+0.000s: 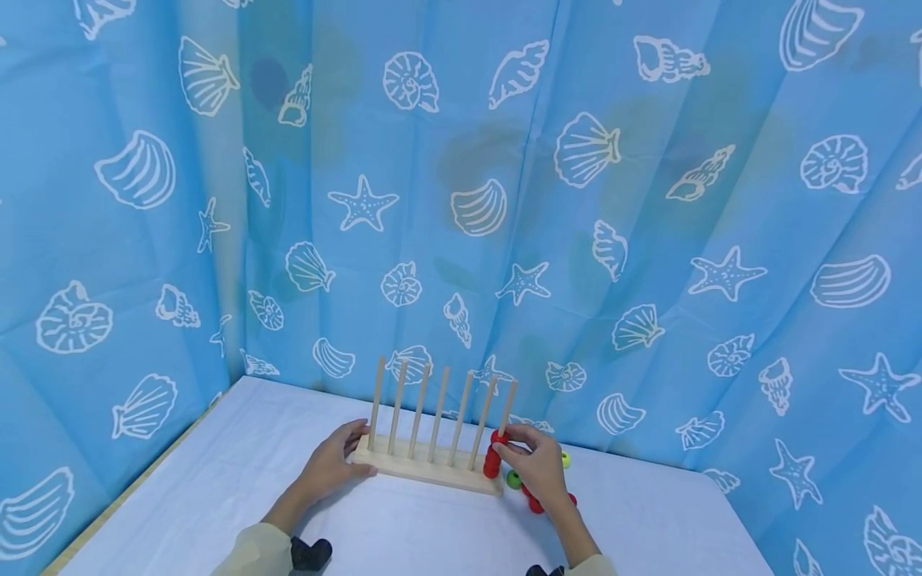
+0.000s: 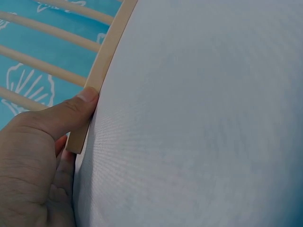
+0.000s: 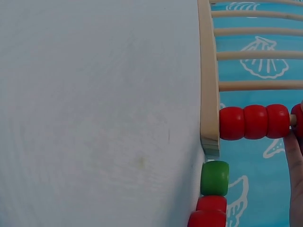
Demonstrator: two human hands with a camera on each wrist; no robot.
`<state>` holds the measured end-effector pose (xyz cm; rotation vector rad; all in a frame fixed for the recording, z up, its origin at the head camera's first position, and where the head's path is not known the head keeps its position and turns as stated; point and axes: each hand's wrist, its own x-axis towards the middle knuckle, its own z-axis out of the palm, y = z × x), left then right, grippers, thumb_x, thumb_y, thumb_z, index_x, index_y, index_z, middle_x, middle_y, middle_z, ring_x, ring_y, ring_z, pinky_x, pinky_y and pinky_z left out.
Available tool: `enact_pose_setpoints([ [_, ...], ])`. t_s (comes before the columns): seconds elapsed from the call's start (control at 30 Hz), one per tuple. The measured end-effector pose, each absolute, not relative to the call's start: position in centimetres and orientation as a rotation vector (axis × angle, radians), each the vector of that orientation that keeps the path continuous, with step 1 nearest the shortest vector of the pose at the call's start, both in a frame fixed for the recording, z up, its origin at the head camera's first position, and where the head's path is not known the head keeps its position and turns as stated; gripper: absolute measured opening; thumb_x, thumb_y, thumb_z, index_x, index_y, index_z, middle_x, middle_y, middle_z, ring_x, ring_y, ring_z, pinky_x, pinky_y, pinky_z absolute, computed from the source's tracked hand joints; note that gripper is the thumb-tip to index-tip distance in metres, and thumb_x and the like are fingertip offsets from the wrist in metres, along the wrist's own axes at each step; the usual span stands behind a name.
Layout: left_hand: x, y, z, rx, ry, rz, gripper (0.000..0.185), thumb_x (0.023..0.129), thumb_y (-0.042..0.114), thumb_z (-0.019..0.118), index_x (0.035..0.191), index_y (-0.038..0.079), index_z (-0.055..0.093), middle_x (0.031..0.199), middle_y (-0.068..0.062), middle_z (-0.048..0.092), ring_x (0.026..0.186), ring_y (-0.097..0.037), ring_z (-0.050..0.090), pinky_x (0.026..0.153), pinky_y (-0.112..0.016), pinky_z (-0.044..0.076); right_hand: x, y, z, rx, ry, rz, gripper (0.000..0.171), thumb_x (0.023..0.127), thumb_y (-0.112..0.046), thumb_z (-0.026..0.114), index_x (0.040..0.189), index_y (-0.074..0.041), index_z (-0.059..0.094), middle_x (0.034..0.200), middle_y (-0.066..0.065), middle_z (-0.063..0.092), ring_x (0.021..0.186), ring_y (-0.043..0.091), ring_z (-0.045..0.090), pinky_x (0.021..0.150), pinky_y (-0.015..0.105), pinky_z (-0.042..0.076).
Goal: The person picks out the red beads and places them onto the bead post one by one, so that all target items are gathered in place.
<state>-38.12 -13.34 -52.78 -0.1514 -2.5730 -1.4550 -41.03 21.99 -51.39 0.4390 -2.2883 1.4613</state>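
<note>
A pale wooden peg rack (image 1: 432, 469) with several upright pegs stands on the white-covered table. My left hand (image 1: 330, 464) grips the left end of its base, thumb (image 2: 78, 106) along the front edge and fingers behind. Three red beads (image 3: 255, 122) sit stacked at the bottom of the rightmost peg. Above them, my right hand (image 1: 540, 466) pinches another red bead (image 1: 499, 438), which is threaded on that same peg. In the right wrist view a short gap of bare peg shows between this bead and the stack.
Beside the rack's right end lie a green bead (image 1: 514, 479) and loose red beads (image 1: 536, 506), partly behind my right hand. A yellow-green bead (image 1: 565, 459) is farther back. A blue shell-print curtain (image 1: 461, 240) hangs just behind the table.
</note>
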Motion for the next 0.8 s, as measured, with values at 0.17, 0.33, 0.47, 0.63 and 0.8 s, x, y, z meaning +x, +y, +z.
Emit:
enact_pose_setpoints([
  [0.17, -38.13, -13.32, -52.84, -0.156, -2.569, -1.44, 0.089, 0.055, 0.025, 0.081, 0.131, 0.014, 0.037, 0.125, -0.002, 0.046, 0.117, -0.021, 0.042, 0.095, -0.033, 0.039, -40.93, 22.05, -51.51, 0.427, -2.311, 1.468, 0.041, 0.068, -0.046, 0.068, 0.104, -0.028, 0.059, 0.101, -0.006, 0.058, 0.088, 0.01, 0.061, 0.069, 0.027, 0.053],
  [0.33, -38.06, -13.31, -52.82, -0.176, -2.57, -1.424, 0.089, 0.055, 0.025, 0.081, 0.131, 0.012, 0.036, 0.125, -0.004, 0.046, 0.116, -0.023, 0.043, 0.094, -0.035, 0.039, -40.85, 22.07, -51.64, 0.413, -2.309, 1.49, 0.041, 0.068, -0.045, 0.069, 0.104, -0.027, 0.059, 0.102, -0.004, 0.058, 0.088, 0.013, 0.061, 0.068, 0.028, 0.053],
  [0.47, -38.05, -13.31, -52.71, -0.156, -2.574, -1.45, 0.089, 0.054, 0.025, 0.081, 0.131, 0.014, 0.037, 0.125, -0.002, 0.046, 0.118, -0.021, 0.041, 0.095, -0.033, 0.038, -40.96, 22.11, -51.92, 0.384, -2.319, 1.477, 0.041, 0.067, -0.046, 0.069, 0.103, -0.028, 0.059, 0.101, -0.005, 0.058, 0.088, 0.012, 0.061, 0.068, 0.028, 0.054],
  [0.63, -38.06, -13.34, -52.6, -0.147, -2.586, -1.455, 0.088, 0.055, 0.025, 0.081, 0.13, 0.015, 0.037, 0.126, -0.001, 0.046, 0.118, -0.021, 0.041, 0.096, -0.032, 0.037, -41.14, 22.12, -52.2, 0.323, -2.365, 1.453, 0.042, 0.065, -0.048, 0.069, 0.102, -0.032, 0.059, 0.1, -0.008, 0.058, 0.086, 0.009, 0.061, 0.067, 0.028, 0.054],
  [0.8, -37.94, -13.31, -52.52, -0.147, -2.583, -1.452, 0.088, 0.055, 0.024, 0.081, 0.13, 0.014, 0.037, 0.125, -0.002, 0.046, 0.118, -0.021, 0.041, 0.096, -0.031, 0.037, -41.06, 22.03, -52.04, 0.302, -2.368, 1.489, 0.044, 0.064, -0.047, 0.07, 0.103, -0.03, 0.059, 0.1, -0.006, 0.059, 0.087, 0.012, 0.061, 0.067, 0.029, 0.054],
])
